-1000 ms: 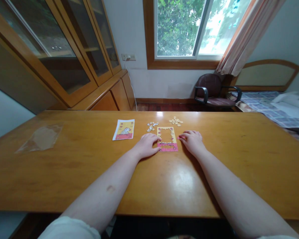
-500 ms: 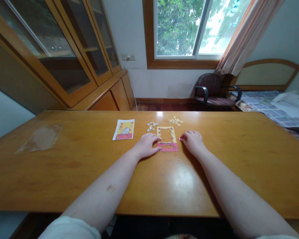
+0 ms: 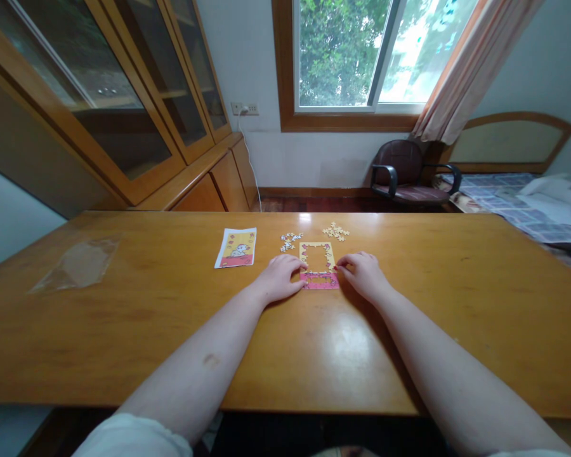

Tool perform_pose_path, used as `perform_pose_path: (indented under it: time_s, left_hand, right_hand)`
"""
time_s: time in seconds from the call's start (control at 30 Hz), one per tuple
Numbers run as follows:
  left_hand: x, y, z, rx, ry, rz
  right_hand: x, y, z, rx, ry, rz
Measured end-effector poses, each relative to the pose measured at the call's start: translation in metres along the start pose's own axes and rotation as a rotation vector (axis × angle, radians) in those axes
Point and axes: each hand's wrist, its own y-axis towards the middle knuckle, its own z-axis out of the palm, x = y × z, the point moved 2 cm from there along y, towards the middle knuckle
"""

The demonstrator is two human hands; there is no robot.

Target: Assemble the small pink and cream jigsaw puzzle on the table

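A small jigsaw puzzle (image 3: 318,266) with a yellow and pink border and an unfilled middle lies on the wooden table (image 3: 171,304). My left hand (image 3: 280,279) rests on the table against the puzzle's left edge, fingers loosely curled and touching it. My right hand (image 3: 364,274) is at the puzzle's right edge, its fingertips pinched together over the pink lower corner; what they hold is too small to make out. Two little heaps of loose pieces lie behind the puzzle, one pale (image 3: 290,241) and one yellow (image 3: 336,231). A picture card (image 3: 236,247) lies to the left.
A clear plastic bag (image 3: 78,263) lies at the table's far left. Wooden cabinets with glass doors (image 3: 137,108) line the left wall. A dark armchair (image 3: 406,171) stands under the window, with a bed (image 3: 523,203) at the right.
My right hand has slid left from beside the puzzle onto its right edge. My left hand has stayed in place.
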Motion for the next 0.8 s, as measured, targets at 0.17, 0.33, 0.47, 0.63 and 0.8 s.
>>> perform_pose_path:
  time_s: [0.17,0.33,0.47,0.63,0.8]
  left_hand:
    - [0.0,0.0,0.0,-0.004,0.0,0.006]
    - [0.0,-0.001,0.001,-0.008,0.004,0.003]
    - [0.0,-0.001,0.002,-0.009,0.006,0.005]
    - [0.001,-0.001,0.003,-0.014,-0.003,0.014]
    - [0.002,-0.001,0.003,-0.014,-0.007,0.015]
  right_hand:
    - [0.007,-0.001,-0.001,0.047,0.138,-0.05]
    - [0.012,-0.004,0.005,0.223,0.334,-0.052]
    - [0.018,-0.004,0.013,0.235,0.294,-0.156]
    - [0.021,-0.003,0.02,0.16,0.185,-0.26]
    - [0.02,-0.004,0.016,0.088,0.125,-0.239]
